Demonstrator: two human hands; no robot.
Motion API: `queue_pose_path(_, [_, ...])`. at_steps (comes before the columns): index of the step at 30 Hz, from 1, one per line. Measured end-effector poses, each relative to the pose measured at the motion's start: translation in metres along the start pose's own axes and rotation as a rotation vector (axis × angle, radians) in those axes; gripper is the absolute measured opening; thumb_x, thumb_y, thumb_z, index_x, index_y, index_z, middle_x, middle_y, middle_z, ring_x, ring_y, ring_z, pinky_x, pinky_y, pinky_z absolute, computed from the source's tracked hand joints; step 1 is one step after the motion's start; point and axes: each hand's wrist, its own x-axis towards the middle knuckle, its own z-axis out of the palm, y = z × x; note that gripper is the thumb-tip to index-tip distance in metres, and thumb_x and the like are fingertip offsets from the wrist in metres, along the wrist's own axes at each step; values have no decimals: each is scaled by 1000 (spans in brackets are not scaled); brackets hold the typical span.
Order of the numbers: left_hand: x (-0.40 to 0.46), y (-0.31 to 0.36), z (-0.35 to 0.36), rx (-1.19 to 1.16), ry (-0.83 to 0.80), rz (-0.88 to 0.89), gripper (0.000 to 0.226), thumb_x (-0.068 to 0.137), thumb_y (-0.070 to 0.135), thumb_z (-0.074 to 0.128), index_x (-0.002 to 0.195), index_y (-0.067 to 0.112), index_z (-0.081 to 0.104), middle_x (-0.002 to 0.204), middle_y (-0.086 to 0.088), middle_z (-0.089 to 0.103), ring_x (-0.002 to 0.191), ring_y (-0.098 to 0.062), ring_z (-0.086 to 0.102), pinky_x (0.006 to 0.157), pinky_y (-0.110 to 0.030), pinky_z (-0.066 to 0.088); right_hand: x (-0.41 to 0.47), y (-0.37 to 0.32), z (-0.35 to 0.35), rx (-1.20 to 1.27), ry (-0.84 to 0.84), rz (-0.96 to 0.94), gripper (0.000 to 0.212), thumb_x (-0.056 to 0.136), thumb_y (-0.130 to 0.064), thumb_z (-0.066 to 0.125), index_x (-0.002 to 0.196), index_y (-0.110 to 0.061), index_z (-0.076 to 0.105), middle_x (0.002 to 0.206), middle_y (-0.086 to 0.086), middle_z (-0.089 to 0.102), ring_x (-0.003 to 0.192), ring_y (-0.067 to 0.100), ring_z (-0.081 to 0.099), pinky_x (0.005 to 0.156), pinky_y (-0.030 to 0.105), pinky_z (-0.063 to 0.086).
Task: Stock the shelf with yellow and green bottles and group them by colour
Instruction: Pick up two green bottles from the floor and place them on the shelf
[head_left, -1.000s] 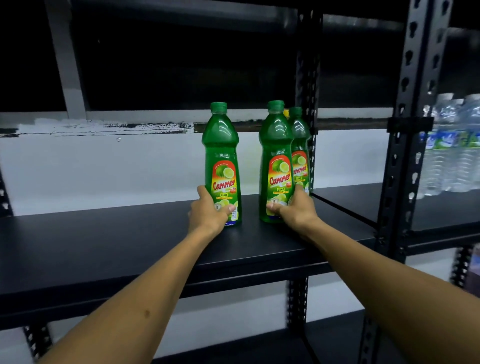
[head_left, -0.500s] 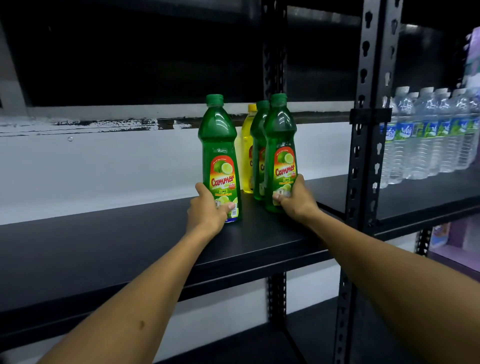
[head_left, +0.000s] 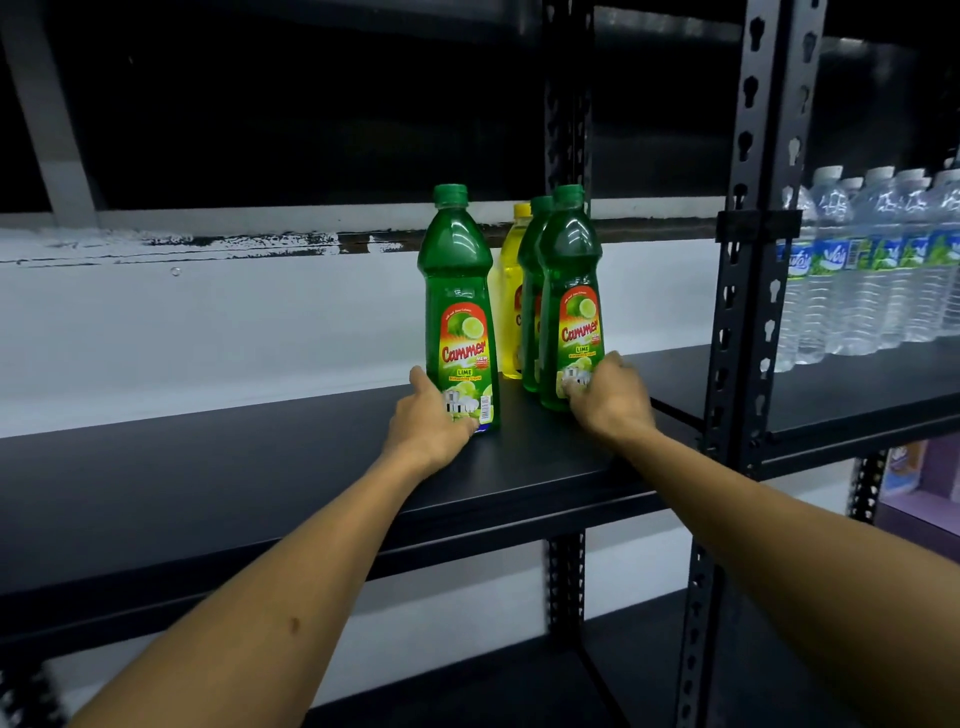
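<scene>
Head view: my left hand (head_left: 431, 421) and right hand (head_left: 608, 397) each grip a green bottle (head_left: 460, 312) near the shelf (head_left: 260, 467) front edge; colour grouping remains.

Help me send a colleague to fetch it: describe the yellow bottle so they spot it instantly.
On the black shelf, left of the perforated upright, stands a cluster of bottles. The yellow bottle is at the back, partly hidden behind the green bottles. It is the only yellow one there.
</scene>
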Motion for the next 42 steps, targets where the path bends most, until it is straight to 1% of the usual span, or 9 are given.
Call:
queue_pose_path(2, [-4,-9,-11,107,-59,2,62,89,21,66,135,9,27,121,-12,58,106,-28,58,77,-35,47,-12,-3,-6,54,126,-205,41,94,-25,57,130,-8,47,123,14,59,109,31,59,88,46,54])
queue_pose_path(5, [-5,-31,-34,323,-193,80,55,95,31,54,141,7,36,132,-13,56,118,-29,55,93,-38,48,-33,-17,-10,204,-3,-351,37,95,-18,57,132,-12,52,119,7,63,111,23,60,90,35,52])
queue_pose_path(7, [-4,-46,-49,388,-241,108,50,97,37,48,138,9,49,138,-12,55,126,-28,52,104,-40,43,-43,-29,-4,230,-170,-330,44,95,-25,60,135,-12,49,120,5,62,112,20,59,92,31,49])
queue_pose_path(10, [-2,-62,-61,409,-225,84,45,97,43,46,124,10,63,129,-10,62,120,-27,56,101,-38,45,-48,-50,14,253,-342,-230,68,87,-42,68,141,-11,41,131,2,57,115,17,55,95,31,46])
queue_pose_path(16, [15,-73,-54,452,-206,74,38,92,52,43,86,17,57,105,-11,64,96,-28,60,85,-40,51,-34,-74,55,146,-221,-226,66,82,-37,75,127,-9,36,123,12,60,111,30,60,93,41,50])
queue_pose_path(23, [47,-80,-45,494,-255,54,50,92,59,39,101,15,61,111,-9,61,98,-25,59,87,-40,49,-4,-78,82,149,-151,-220,70,86,-29,73,136,-3,33,132,18,47,121,33,51,100,40,44])
queue_pose_path(30, [77,-87,-38,541,-275,34,64,85,67,33,113,16,59,121,-10,58,109,-31,56,94,-46,47,42,-81,113,237,-202,-153,64,88,-19,70,136,-5,30,130,15,55,120,30,55,99,39,46])
queue_pose_path(36, [105,-97,-30,549,-283,55,58,87,63,32,109,17,60,119,-7,60,107,-27,56,95,-44,46,73,-79,134,288,-246,-150,79,90,-14,67,148,-5,14,132,14,53,121,28,53,101,38,45])
queue_pose_path(42, [119,-104,-24,528,-267,87,48,92,57,36,102,16,59,106,-6,57,92,-23,57,83,-37,48,95,-79,149,322,-272,-198,68,88,-13,67,140,-6,24,129,13,55,117,27,55,101,39,45])
